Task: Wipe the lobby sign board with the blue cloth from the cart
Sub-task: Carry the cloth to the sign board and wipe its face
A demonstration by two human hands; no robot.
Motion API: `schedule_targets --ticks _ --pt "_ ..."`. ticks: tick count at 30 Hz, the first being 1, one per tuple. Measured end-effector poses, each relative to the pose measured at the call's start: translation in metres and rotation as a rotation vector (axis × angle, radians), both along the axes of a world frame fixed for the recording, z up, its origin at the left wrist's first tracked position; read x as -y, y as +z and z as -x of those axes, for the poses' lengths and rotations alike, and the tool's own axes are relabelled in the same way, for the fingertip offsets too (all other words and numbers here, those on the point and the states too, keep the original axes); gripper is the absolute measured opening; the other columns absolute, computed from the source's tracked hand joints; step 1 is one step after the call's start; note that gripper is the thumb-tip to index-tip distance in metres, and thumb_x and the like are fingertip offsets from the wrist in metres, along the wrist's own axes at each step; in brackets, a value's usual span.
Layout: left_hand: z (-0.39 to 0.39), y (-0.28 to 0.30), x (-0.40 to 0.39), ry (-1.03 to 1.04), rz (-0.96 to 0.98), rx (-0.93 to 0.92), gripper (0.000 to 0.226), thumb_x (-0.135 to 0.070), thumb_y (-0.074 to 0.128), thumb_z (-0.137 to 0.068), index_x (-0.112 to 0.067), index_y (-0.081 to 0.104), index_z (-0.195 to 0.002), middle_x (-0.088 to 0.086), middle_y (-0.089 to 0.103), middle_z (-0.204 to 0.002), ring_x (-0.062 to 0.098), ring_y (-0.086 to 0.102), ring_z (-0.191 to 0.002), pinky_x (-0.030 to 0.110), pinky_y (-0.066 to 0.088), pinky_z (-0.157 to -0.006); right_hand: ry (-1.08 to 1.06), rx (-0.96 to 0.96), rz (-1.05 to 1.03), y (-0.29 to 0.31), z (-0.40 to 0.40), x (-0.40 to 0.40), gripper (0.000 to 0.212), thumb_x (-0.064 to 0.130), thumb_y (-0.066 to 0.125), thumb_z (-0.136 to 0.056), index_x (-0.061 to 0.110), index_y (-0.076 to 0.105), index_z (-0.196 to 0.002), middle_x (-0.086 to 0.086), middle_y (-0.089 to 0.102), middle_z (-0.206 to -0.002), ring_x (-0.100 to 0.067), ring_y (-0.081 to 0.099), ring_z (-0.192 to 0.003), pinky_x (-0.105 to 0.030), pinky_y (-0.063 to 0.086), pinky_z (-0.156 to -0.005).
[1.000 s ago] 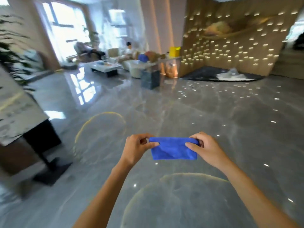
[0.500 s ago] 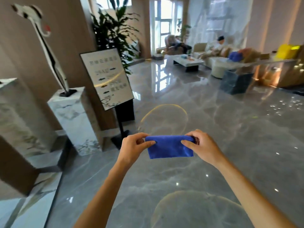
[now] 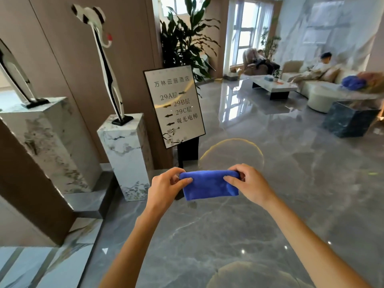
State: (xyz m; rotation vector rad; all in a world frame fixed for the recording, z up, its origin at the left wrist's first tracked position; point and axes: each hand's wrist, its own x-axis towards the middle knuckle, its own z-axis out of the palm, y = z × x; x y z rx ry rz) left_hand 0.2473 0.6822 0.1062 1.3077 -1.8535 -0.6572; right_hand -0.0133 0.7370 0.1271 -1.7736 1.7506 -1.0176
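A folded blue cloth (image 3: pixel 209 187) is stretched between both hands at chest height over the grey floor. My left hand (image 3: pixel 165 187) pinches its left top corner, and my right hand (image 3: pixel 250 185) pinches its right top corner. The lobby sign board (image 3: pixel 174 104) stands ahead and slightly left: a black-framed cream panel with dark lettering and arrows, tilted back on a black stand (image 3: pixel 188 151). The cloth is well short of the board and does not touch it. No cart is in view.
Two marble pedestals (image 3: pixel 126 154) with crane sculptures (image 3: pixel 106 59) stand left of the sign, against a brown wall. A tall potted plant (image 3: pixel 185 42) rises behind it. To the right are a dark stone block (image 3: pixel 349 119), a low table (image 3: pixel 272 87) and sofas with seated people.
The view has swung left, bringing the sign board from the left edge to the centre and nearer. Both hands keep the same hold on the cloth.
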Motion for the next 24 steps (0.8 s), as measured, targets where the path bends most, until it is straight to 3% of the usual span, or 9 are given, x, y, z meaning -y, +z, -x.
schedule_targets --ticks 5,11,13,15,18,24 --pt "-0.01 -0.001 0.062 0.028 -0.008 0.016 0.016 -0.046 0.071 -0.086 -0.036 0.067 -0.097 -0.005 0.067 -0.071 0.015 0.066 -0.071 0.043 0.06 -0.071 0.014 0.015 0.02 -0.005 -0.012 0.069 0.007 0.025 0.07 -0.09 0.023 0.071 -0.096 0.004 0.071 -0.089 -0.015 0.065 -0.081 -0.025 0.051 -0.071" --pt "0.001 -0.014 0.138 0.045 -0.043 0.012 0.013 -0.047 0.071 -0.086 -0.038 0.067 -0.096 -0.008 0.067 -0.07 0.01 0.063 -0.067 0.041 0.06 -0.069 0.048 0.001 -0.01 -0.015 0.003 0.153 0.009 0.025 0.07 -0.091 0.021 0.071 -0.098 0.002 0.071 -0.093 -0.017 0.066 -0.085 -0.033 0.056 -0.078" --pt "0.011 -0.018 0.167 0.061 -0.05 0.006 0.009 -0.047 0.071 -0.086 -0.044 0.064 -0.09 -0.01 0.066 -0.07 0.007 0.063 -0.068 0.038 0.059 -0.068 0.065 -0.006 -0.012 -0.017 0.013 0.186 0.008 0.025 0.069 -0.091 0.021 0.071 -0.098 0.002 0.071 -0.092 -0.017 0.066 -0.085 -0.031 0.056 -0.076" --pt "0.024 -0.02 0.194 0.072 -0.057 0.003 0.01 -0.048 0.071 -0.086 -0.05 0.061 -0.085 -0.012 0.067 -0.072 0.005 0.064 -0.07 0.032 0.058 -0.067 0.08 -0.003 -0.009 -0.019 0.026 0.219 0.008 0.025 0.069 -0.091 0.021 0.071 -0.098 0.003 0.071 -0.092 -0.012 0.065 -0.082 -0.02 0.053 -0.071" --pt "0.046 -0.019 0.237 0.112 -0.083 -0.012 0.009 -0.047 0.072 -0.086 -0.041 0.066 -0.089 -0.01 0.072 -0.075 0.009 0.067 -0.074 0.038 0.06 -0.072 0.094 -0.007 -0.008 -0.021 0.048 0.27 0.008 0.025 0.069 -0.091 0.021 0.071 -0.098 0.005 0.07 -0.09 -0.005 0.059 -0.073 -0.015 0.046 -0.067" --pt "0.094 -0.012 0.323 0.168 -0.123 -0.048 0.013 -0.043 0.073 -0.087 -0.035 0.069 -0.096 -0.009 0.074 -0.081 0.011 0.07 -0.077 0.041 0.062 -0.076 0.154 -0.008 -0.034 -0.013 0.096 0.367 0.008 0.026 0.069 -0.091 0.022 0.071 -0.098 0.005 0.07 -0.09 -0.012 0.062 -0.078 -0.025 0.053 -0.072"
